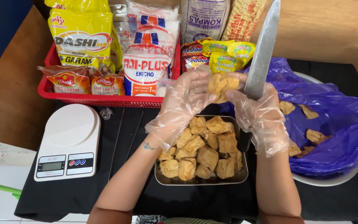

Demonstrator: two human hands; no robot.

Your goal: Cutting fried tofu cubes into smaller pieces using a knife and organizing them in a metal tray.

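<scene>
Gloved in thin clear plastic, my left hand (187, 99) has its fingers clamped on a piece of fried tofu (222, 85) raised above the worktop (121, 137), while my right hand (260, 118) has its fingers wrapped tight on a long kitchen knife (264, 49) whose blade points up toward twelve o'clock, just beside the piece. The step in hand looks to me like slitting this one piece open; as I judge it, bringing the edge to it would call for a steady pinch and fingertips kept off the blade's line. Directly below, at six o'clock from the held piece, a rectangular steel tray (199, 180) is heaped with more fried tofu. At three o'clock a white bowl (328, 180) lined with a purple plastic bag (336, 120) holds a few scattered pieces. At nine o'clock from the tray sits a white digital kitchen scale (69, 141). Along the top, from ten to twelve o'clock, a red plastic basket (63, 96) carries upright packets: yellow pouches (81, 37) at its left, small red sauce sachets (69, 81) in front of them, white bags with red and blue print (148, 58) in the middle, small yellow-green sachets (226, 56) toward the right.
</scene>
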